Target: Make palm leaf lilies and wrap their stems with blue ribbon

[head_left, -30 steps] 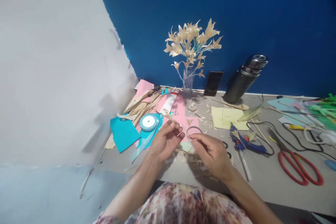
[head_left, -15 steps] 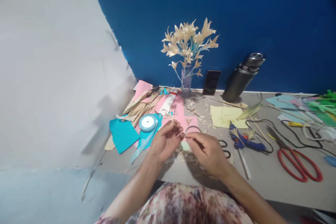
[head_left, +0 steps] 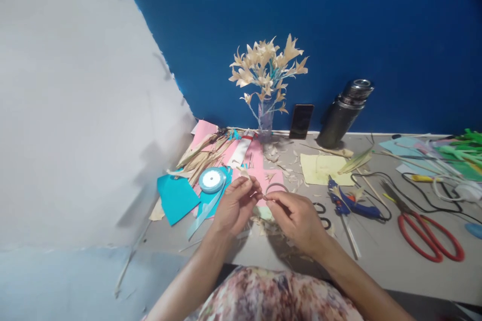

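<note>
Between the thumb and fingers of my left hand (head_left: 234, 206) is a small cream husk flower (head_left: 244, 173), its petals poking up past the fingertips. My right hand (head_left: 297, 214) is closed in a pinch close beside it, at what looks like the thin lower end of the same piece; the fingertips hide most of it. Beneath the hands lie pink paper (head_left: 276, 179) and husk scraps. A spool of light blue ribbon (head_left: 211, 180) rests left of my left hand. Black-handled scissors (head_left: 321, 215) lie partly hidden by my right hand.
Behind stands a vase (head_left: 265, 120) of husk flowers (head_left: 263, 62), with a phone (head_left: 302, 121) and a dark flask (head_left: 342, 115) by the wall. Right lie a blue glue gun (head_left: 352, 204), its cord and red-handled scissors (head_left: 429, 234). Dried husks (head_left: 205, 153) and blue paper (head_left: 176, 196) lie left.
The view has shifted slightly. My left fingers have curled closer round the husk flower, which sits more upright, and my right hand stays in its pinch beside it.
</note>
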The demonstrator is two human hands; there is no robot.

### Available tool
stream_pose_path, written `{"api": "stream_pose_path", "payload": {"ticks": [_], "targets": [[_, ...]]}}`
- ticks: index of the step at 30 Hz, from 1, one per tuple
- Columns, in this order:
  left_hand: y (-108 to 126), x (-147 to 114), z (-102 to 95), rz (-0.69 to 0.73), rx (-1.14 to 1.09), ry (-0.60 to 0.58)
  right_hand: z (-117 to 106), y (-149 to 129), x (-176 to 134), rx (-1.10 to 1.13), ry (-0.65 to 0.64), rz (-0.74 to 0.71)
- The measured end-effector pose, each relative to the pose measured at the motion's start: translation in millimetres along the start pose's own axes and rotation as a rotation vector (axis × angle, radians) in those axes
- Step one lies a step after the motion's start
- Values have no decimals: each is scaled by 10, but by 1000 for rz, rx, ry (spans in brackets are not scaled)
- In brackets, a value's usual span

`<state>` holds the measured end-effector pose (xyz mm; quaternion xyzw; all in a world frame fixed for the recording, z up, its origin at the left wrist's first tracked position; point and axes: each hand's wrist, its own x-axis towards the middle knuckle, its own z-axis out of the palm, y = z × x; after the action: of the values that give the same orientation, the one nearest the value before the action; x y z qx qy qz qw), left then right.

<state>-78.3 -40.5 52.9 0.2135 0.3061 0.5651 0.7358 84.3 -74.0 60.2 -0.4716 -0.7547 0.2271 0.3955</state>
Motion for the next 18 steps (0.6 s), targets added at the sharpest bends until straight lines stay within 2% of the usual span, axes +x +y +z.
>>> {"api": "stream_pose_path", "payload": {"ticks": [12, 18], "targets": [[-70, 15, 41, 53, 38, 50, 11, -23, -23, 49, 39, 18], [-76, 36, 37, 140, 82, 81, 6, -9, -45, 42, 46, 15]]}}
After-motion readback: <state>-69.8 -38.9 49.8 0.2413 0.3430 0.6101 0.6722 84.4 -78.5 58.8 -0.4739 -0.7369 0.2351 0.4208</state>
